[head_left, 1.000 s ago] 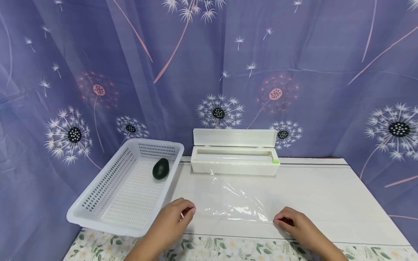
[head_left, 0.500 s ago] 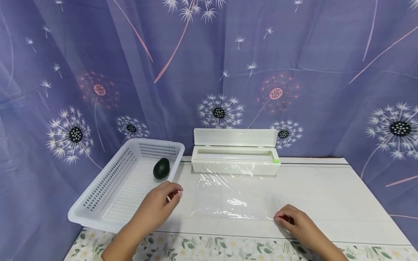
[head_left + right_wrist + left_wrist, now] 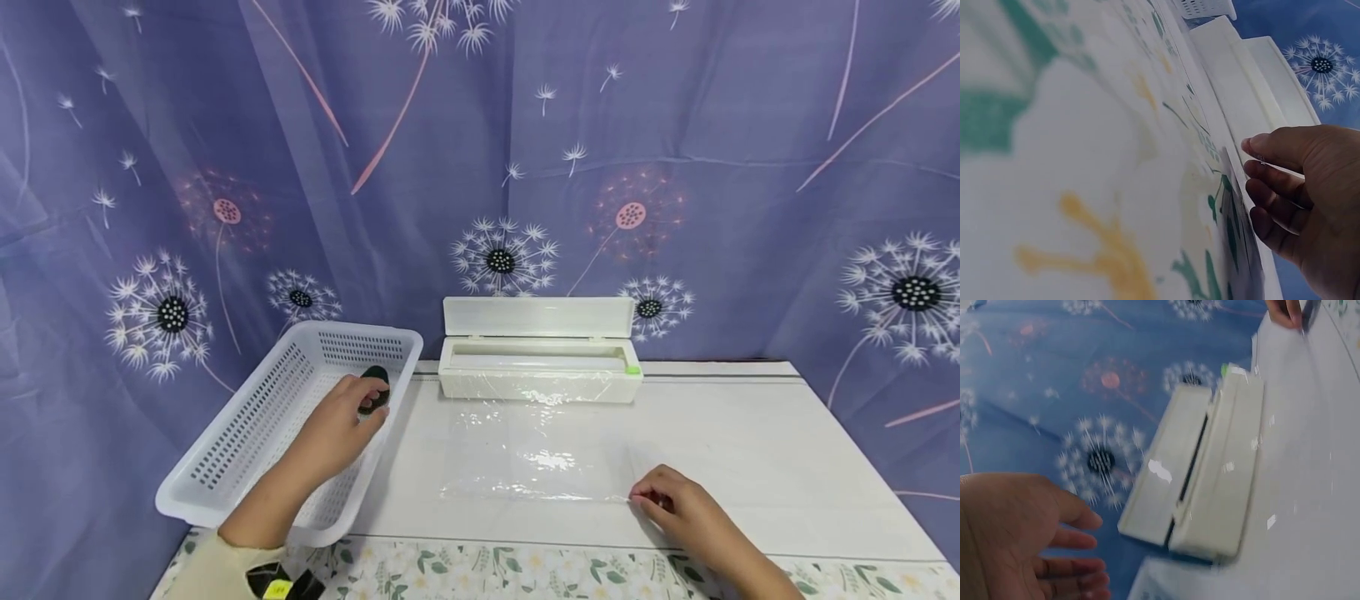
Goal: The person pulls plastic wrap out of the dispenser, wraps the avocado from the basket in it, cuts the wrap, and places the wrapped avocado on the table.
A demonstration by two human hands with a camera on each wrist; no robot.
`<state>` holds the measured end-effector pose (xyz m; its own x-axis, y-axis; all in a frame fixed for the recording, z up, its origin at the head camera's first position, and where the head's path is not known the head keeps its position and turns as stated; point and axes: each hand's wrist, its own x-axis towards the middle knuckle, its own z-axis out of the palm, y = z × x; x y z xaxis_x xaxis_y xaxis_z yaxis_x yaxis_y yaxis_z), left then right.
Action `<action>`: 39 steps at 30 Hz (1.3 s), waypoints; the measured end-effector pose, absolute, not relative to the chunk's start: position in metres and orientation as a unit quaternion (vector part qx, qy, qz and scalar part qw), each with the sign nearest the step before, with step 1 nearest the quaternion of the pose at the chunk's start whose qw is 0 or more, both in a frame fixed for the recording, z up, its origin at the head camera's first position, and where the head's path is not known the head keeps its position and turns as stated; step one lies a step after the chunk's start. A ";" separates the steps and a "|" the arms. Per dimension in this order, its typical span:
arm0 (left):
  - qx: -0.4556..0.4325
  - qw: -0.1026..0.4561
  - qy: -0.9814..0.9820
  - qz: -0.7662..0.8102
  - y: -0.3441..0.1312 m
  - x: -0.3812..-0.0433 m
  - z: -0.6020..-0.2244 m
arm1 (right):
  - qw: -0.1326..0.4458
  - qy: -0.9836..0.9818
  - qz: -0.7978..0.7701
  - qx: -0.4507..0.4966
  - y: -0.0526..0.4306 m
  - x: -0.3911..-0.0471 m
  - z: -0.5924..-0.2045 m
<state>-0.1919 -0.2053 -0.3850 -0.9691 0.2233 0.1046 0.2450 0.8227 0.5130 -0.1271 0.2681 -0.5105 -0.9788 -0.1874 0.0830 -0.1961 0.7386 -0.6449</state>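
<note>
Purple-blue dandelion curtain behind a white desk: one hand on the film, one over the basket

Purple-blue fabric printed with white and pink dandelions, hung as a curtain [image 3: 712, 208], rises behind the long white plastic box [image 3: 536, 386], which stands at the back of the white-covered desk [image 3: 750, 467]. Along the near edge of the desk, well in front of the box, runs a strip of floral cloth [image 3: 465, 571] with green leaves and pale blossoms. The flat white lid [image 3: 538, 317] stands raised along the back of the box; inside lies a pale roll [image 3: 536, 363], and a small bright green piece [image 3: 633, 370] sits at the right end of the box's front edge. From the box, a sheet of clear, glossy plastic film [image 3: 543, 458] spreads forward over the desk, slightly wrinkled and catching the light.

To the right and front of the box, the right hand [image 3: 671, 500] has its grip together, thumb and forefinger clamped on the film's near right corner.

To the left of the box, a white perforated plastic basket [image 3: 176, 507] sits at a slant. Near its right wall, on the side towards the box, is the dark green, egg-shaped object [image 3: 381, 398], partly covered by the left hand [image 3: 341, 421]. That hand's grip is apart, thumb and fingers spaced; the left wrist view is blurred and leaves the object out, so contact with it cannot be told. A beige sleeve [image 3: 213, 575] ends behind the left wrist.
</note>
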 end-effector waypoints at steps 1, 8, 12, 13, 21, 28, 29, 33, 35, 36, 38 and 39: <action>-0.120 0.015 -0.954 -0.273 -0.209 -0.197 -0.387 | 0.008 -0.931 0.348 0.105 0.268 -0.127 -0.511; -0.088 0.004 -0.956 -0.278 -0.231 -0.233 -0.402 | 0.018 -0.928 0.352 0.118 0.270 -0.125 -0.515; -0.064 -0.003 -0.958 -0.280 -0.240 -0.249 -0.410 | 0.023 -0.930 0.346 0.124 0.270 -0.126 -0.518; -0.058 -0.006 -0.958 -0.282 -0.242 -0.252 -0.411 | 0.021 -0.930 0.345 0.123 0.270 -0.126 -0.518; -0.037 -0.028 -0.961 -0.272 -0.251 -0.272 -0.419 | 0.018 -0.933 0.340 0.113 0.269 -0.127 -0.517; -0.029 -0.045 -0.964 -0.260 -0.256 -0.281 -0.425 | 0.029 -0.929 0.345 0.130 0.269 -0.127 -0.517; -0.027 -0.048 -0.964 -0.259 -0.257 -0.282 -0.426 | 0.030 -0.929 0.345 0.131 0.269 -0.127 -0.517; -0.021 -0.059 -0.965 -0.254 -0.259 -0.285 -0.430 | 0.037 -0.928 0.345 0.135 0.269 -0.127 -0.517; -0.019 -0.060 -0.966 -0.251 -0.260 -0.286 -0.431 | 0.038 -0.929 0.343 0.135 0.269 -0.127 -0.517; -0.019 -0.060 -0.966 -0.250 -0.260 -0.287 -0.432 | 0.036 -0.930 0.342 0.133 0.269 -0.127 -0.517; -0.020 -0.060 -0.966 -0.249 -0.260 -0.288 -0.432 | 0.029 -0.931 0.340 0.129 0.269 -0.127 -0.518; -0.020 -0.059 -0.967 -0.248 -0.259 -0.288 -0.433 | 0.025 -0.932 0.340 0.125 0.269 -0.127 -0.517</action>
